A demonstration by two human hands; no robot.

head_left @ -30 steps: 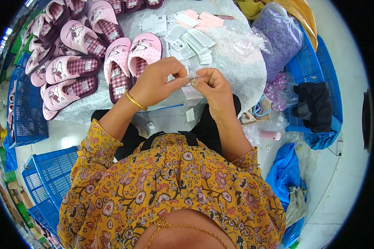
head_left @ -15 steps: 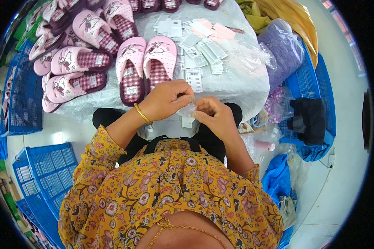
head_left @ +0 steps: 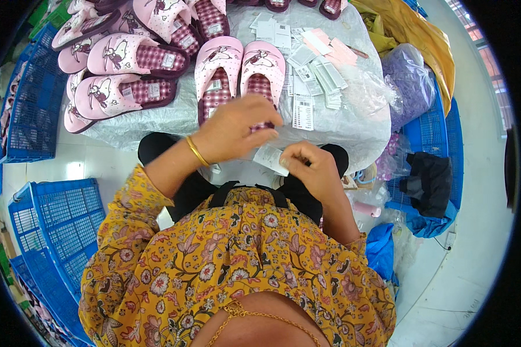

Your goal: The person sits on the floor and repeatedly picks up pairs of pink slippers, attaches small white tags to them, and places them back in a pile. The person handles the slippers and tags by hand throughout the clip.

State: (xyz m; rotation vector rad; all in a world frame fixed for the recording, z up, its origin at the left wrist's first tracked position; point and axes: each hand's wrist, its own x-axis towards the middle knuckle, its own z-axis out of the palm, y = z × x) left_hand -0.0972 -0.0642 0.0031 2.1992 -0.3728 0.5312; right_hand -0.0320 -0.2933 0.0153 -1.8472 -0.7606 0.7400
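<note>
A low table (head_left: 156,124) covered with a crinkled clear plastic sheet (head_left: 359,115) was seen filling the upper middle of the view. Blue plastic crates (head_left: 52,225) were stacked on the floor off its left edge, and a purple bag (head_left: 411,84) lay against its right edge. Rows of pink slippers with checked insoles (head_left: 127,58) were laid toward the table's far left corner, and one pair of pink slippers (head_left: 237,69) was set at the middle, toes toward the near edge. White paper tags (head_left: 312,81) were scattered toward the far right corner, beside pale pink slips (head_left: 336,52).

The left hand (head_left: 237,127), with a gold bangle (head_left: 197,151) on its wrist, was held over the near edge of the table, its fingers curled down and closed over the heel end of the nearer pair; what lay under the fingertips could not be told. The right hand (head_left: 309,168) was held just beside it, slightly nearer the body, with thumb and fingers pinched shut on a small white tag (head_left: 270,159). The tag was held tilted between the two hands, just off the table's near edge, above the lap.
</note>
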